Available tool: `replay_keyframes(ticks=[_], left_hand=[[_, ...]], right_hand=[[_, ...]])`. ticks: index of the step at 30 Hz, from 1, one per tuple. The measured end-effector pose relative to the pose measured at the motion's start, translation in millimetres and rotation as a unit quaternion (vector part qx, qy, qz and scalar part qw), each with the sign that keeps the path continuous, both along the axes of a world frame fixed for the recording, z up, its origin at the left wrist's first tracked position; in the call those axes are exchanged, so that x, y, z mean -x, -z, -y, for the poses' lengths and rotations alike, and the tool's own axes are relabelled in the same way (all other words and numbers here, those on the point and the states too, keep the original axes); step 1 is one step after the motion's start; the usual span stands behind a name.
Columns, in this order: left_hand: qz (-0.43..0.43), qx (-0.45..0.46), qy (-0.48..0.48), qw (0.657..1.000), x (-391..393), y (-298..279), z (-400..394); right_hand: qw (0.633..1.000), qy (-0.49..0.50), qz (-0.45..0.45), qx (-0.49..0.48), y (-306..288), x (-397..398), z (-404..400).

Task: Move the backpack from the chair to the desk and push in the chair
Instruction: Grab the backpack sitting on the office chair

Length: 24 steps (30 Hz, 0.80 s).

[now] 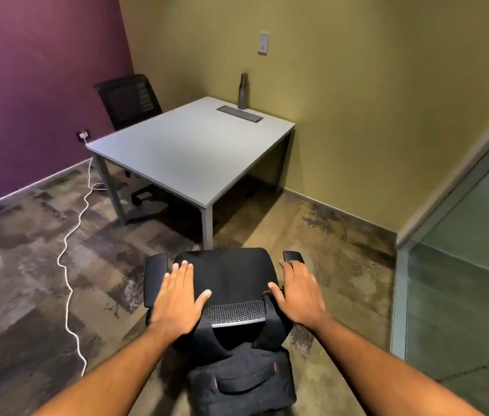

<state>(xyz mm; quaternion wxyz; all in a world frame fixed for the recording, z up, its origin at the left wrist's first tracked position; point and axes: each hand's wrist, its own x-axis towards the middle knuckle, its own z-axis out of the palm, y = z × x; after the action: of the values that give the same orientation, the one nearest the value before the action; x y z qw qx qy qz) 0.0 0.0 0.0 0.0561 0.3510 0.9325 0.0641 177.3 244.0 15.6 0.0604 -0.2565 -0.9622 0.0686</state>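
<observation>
Because the backpack (pixel 241 376) hangs from the chair (pixel 228 274) back's near side (straps looped over), lifting with both open, empty hands, left (pixel 177 298) and right (pixel 300 292), could drag the chair, well short of the far desk (pixel 189 148).

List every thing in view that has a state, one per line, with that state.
backpack: hung by its straps over the near chair's backrest
near chair: pulled out from the desk
desk: bare except for a bottle
bottle: upright
left hand: open, flat
right hand: open
white cable: plugged in
</observation>
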Motion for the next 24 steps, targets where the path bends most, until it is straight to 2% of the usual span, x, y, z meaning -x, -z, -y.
replay_keyframes(ticks=[3,5,8,15,19,24], left_hand=[[0.089,0.004,0.039,0.995,-12,15,-5],[0.117,-0.004,0.046,0.992,-17,21,-7],[0.094,-0.036,0.023,0.995,-21,26,-3],[0.044,-0.043,0.023,0.998,-25,23,-4],[0.045,-0.029,0.019,0.998,-26,23,-2],[0.042,-0.016,0.014,0.999,-28,30,7]], right_hand=[[0.997,-0.003,0.015,0.078,16,-8,3],[0.992,-0.002,0.024,0.121,24,-13,5],[0.994,-0.001,0.028,0.11,30,-14,9],[0.987,0.014,0.124,0.1,34,11,9],[0.974,0.035,0.15,0.169,33,28,3],[0.95,0.092,0.106,0.277,31,41,0]])
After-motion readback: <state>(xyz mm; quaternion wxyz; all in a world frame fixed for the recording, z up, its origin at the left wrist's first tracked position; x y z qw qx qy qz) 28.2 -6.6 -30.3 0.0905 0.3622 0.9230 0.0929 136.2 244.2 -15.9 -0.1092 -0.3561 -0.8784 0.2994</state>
